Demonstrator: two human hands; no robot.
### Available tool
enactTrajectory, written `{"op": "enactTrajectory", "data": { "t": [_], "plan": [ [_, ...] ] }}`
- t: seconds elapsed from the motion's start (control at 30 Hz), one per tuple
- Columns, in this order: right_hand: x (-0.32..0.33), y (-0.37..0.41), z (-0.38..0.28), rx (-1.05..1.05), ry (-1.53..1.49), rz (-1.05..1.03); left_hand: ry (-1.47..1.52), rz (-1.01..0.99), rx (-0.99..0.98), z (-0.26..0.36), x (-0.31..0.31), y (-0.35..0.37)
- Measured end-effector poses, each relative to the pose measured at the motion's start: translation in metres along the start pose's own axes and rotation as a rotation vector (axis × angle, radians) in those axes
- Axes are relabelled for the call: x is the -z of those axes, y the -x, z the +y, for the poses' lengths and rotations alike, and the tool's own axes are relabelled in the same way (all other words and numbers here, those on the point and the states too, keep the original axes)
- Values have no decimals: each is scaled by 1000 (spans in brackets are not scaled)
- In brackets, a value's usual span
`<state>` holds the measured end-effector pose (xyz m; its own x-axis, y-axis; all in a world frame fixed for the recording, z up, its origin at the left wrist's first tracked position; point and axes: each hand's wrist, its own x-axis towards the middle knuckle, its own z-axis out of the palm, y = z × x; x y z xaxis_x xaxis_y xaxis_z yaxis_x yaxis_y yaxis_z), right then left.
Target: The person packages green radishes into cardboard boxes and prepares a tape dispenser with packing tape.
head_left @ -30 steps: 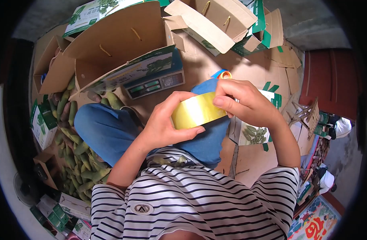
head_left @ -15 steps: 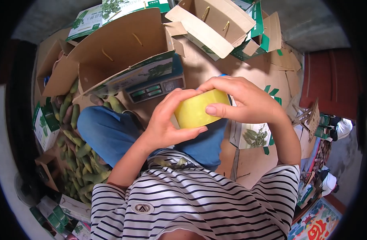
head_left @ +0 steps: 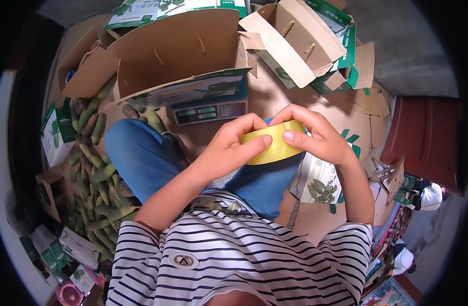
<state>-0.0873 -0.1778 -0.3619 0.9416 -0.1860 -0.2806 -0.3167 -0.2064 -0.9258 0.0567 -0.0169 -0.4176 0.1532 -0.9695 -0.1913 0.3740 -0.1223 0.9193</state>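
Both of my hands hold a roll of yellowish packing tape (head_left: 276,149) above my blue-trousered knees. My left hand (head_left: 231,148) wraps the roll's left side, thumb pressed on its outer face. On the right side, my right hand (head_left: 315,135) grips the roll with its thumb tip against the tape surface, close to the left thumb. The roll lies tilted, with its band facing me.
An open cardboard box (head_left: 178,56) stands ahead, with a weighing scale (head_left: 211,109) under its edge. More green-printed boxes (head_left: 305,46) lie behind. A heap of green pods (head_left: 99,173) fills the floor at left. Flattened cartons (head_left: 321,178) lie at right.
Both hands have turned the tape roll and shifted it slightly right and down in view. The thumbs have come together on its outer face. My head has tilted a little.
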Motion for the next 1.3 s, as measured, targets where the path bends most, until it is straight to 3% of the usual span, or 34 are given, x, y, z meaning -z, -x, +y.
{"op": "enactTrajectory", "data": {
  "t": [0.13,0.23,0.43,0.57,0.77,0.87,0.97,1.3],
  "plan": [
    [0,-22,0,10,-33,-57,3,45,86,4,13,3],
    [1,-45,-2,1,-58,-118,1,106,15,5,24,3],
    [-6,-88,0,65,98,-207,1,145,64,1,50,7],
    [-21,-99,-5,-10,144,-230,31,139,120,-9,60,15],
    [-36,-106,-16,-21,37,-324,271,137,14,-6,74,43],
    [-48,-111,-36,58,142,-357,241,221,65,12,71,62],
    [-64,-119,-50,77,146,-398,177,291,-25,7,76,79],
    [-96,-147,-58,2,162,-540,242,418,-7,-2,90,106]
  ]
}}
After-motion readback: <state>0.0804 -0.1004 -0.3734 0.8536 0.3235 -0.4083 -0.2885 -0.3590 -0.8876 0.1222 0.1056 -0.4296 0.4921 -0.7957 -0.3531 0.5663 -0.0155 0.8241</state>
